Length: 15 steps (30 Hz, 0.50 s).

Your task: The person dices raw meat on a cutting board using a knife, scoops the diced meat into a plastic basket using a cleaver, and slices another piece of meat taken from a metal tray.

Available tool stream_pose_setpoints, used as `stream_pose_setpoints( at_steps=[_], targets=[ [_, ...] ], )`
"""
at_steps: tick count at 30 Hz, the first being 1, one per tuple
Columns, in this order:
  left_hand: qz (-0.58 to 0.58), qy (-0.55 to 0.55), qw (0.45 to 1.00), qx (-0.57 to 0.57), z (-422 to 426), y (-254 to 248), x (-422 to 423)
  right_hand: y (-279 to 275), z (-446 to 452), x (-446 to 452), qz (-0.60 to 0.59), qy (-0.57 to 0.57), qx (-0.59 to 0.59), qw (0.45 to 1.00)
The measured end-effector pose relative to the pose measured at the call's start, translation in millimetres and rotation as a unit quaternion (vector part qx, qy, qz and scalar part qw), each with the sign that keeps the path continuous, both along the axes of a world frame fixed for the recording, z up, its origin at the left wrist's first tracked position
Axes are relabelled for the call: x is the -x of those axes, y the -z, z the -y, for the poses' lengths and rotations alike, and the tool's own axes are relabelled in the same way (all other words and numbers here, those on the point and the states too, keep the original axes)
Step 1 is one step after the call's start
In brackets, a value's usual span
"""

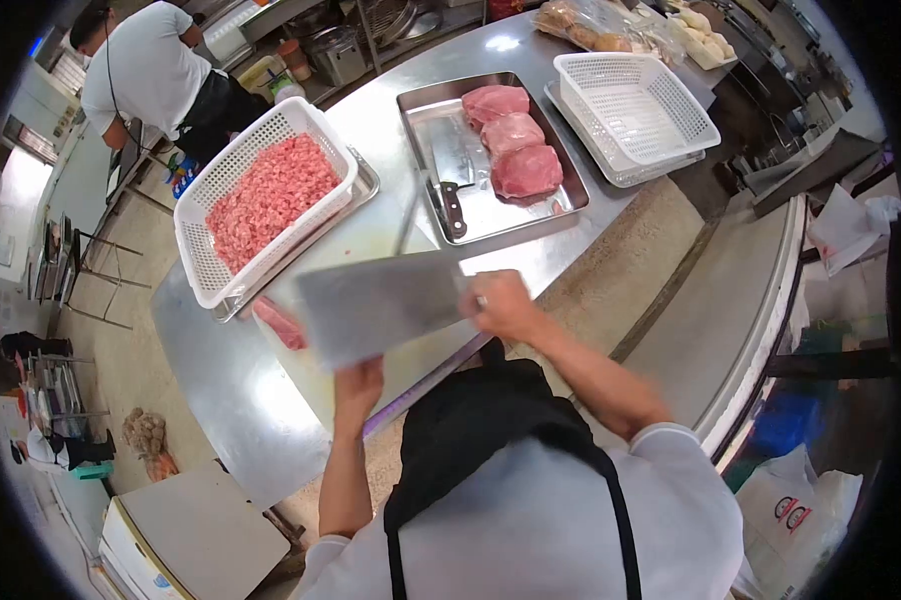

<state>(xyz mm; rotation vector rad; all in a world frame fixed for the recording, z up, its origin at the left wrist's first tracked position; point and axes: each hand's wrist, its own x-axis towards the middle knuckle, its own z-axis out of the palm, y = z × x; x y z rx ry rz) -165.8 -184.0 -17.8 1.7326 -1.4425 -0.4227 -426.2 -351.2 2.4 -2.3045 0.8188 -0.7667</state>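
Note:
My right hand (501, 305) is wrapped around the handle of a broad cleaver (381, 305), whose blade spans the view above a pale cutting board (421, 365). My left hand (359, 380) is at the blade's lower edge; its fingers are mostly hidden behind the steel, and I cannot tell whether it touches the blade. A strip of raw meat (279, 323) lies on the board left of the cleaver. Beyond it stands a white perforated basket (196, 255) of diced raw meat (271, 195).
A steel tray (441, 110) holds three large meat pieces (526, 172) and a dark-handled knife (453, 208). Beside it lies a metal rod (408, 225). White baskets (636, 105) are stacked at the table's far right. Another person (151, 75) bends over at the upper left.

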Motion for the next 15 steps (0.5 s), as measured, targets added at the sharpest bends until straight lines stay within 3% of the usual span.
stream_pose_setpoints(
  at_steps=[1, 2, 5, 7, 8, 11, 14, 15],
  targets=[
    [0.038, 0.009, 0.998, 0.048, -0.5, 41.4, 2.9, -24.1, -4.6, -19.9, -0.033, 0.007, 0.012, 0.999],
    [0.088, 0.000, 0.995, 0.048, -0.8, 21.0, 15.7, -15.4, -4.9, -14.5, -0.052, 0.014, 0.003, 0.999],
    [-0.094, -0.015, 0.994, -0.056, 8.8, -81.6, 5.5, 59.1, 5.8, 45.4, -0.141, 0.054, -0.020, 0.988],
    [-0.140, -0.074, 0.986, -0.055, -12.4, -60.1, -43.7, 73.4, -4.8, 90.2, -0.180, 0.137, -0.041, 0.973],
    [-0.151, -0.091, 0.984, -0.032, -17.1, -59.9, -51.8, 67.9, 3.4, 90.6, -0.155, 0.091, -0.064, 0.982],
    [-0.117, -0.029, 0.986, -0.112, -9.2, -62.9, -57.2, 12.1, 12.3, 81.6, -0.074, -0.038, -0.184, 0.979],
    [-0.080, 0.086, 0.984, -0.131, 3.1, -63.2, -52.1, -51.6, 50.5, 68.4, -0.161, 0.040, -0.256, 0.952],
    [-0.105, 0.102, 0.979, -0.145, 6.5, -72.0, -44.5, -56.4, 52.5, 62.2, -0.090, 0.057, -0.252, 0.962]
  ],
)
